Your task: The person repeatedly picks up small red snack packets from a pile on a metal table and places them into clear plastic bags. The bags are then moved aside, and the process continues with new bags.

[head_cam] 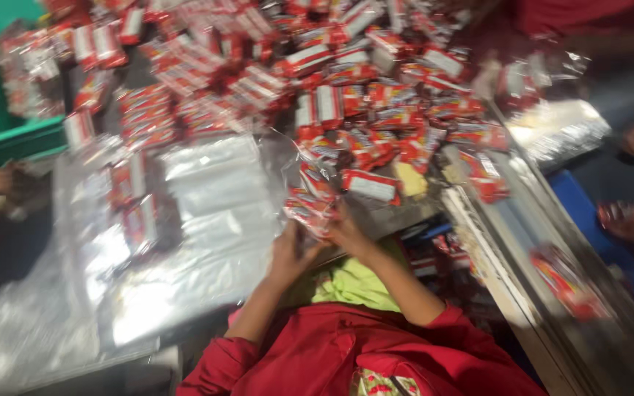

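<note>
Both hands are gripping one clear bag [315, 192] of red packets: left hand [293, 249] and right hand [348, 233] fingers are clamping its lower edge, bag lying just above the fingertips on the counter [207, 220]. Left of the fingers, flat empty bags [214, 183] are lying stacked. Beyond the fingers, a packet pile [346, 81] is spreading, blurred.

A heap of red packets [346, 95] blocks the far worktop [60, 345]; flat clear bags [214, 205] leave open passage nearer, left of the hands.
</note>
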